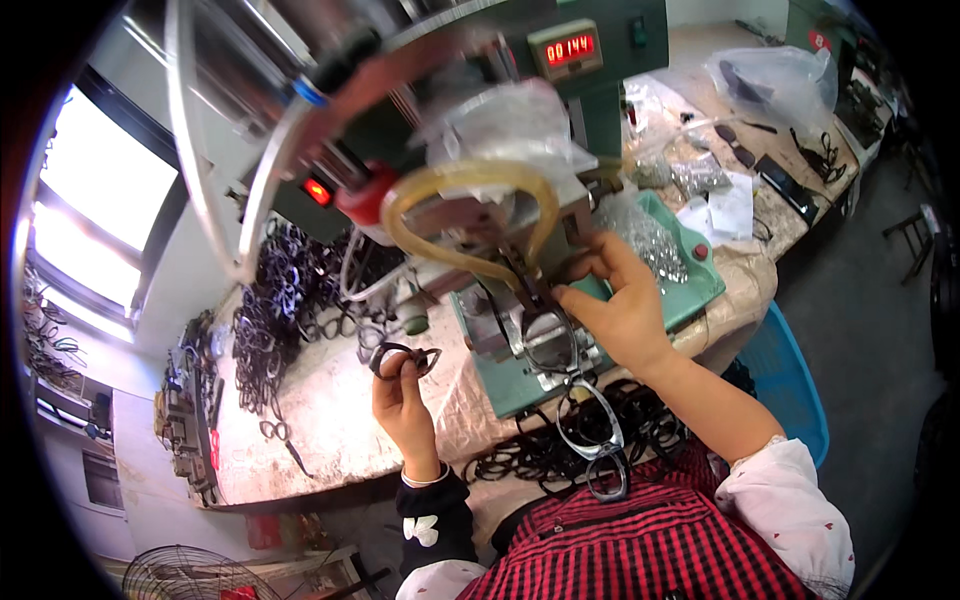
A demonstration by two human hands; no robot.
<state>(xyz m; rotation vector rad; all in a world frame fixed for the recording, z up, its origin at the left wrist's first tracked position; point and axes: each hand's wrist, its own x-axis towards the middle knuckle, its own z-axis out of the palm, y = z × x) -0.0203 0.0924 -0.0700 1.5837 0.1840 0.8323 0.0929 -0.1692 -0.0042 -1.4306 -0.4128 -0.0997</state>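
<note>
My left hand [404,408] pinches a dark eyeglass frame [432,360] in front of the bench machine, over the near part of the worktop. My right hand [622,303] is at the machine's working head [530,285], with its thumb and fingers curled in beside the metal tool. What those fingertips grip, if anything, is hidden. Just below the tool sits another dark eyeglass frame [573,345], close to my right thumb. A grey eyeglass frame [612,425] lies nearer to me, below it. A yellowish tube [400,205] loops around the working head.
Tangled dark eyeglass frames [285,290] heap up on the left, and more frames [520,455] lie along the near edge. Right of the machine, a green tray [708,285] holds small shiny parts. A blue basket [800,385] stands lower right. Plastic bags [790,80] lie farther back.
</note>
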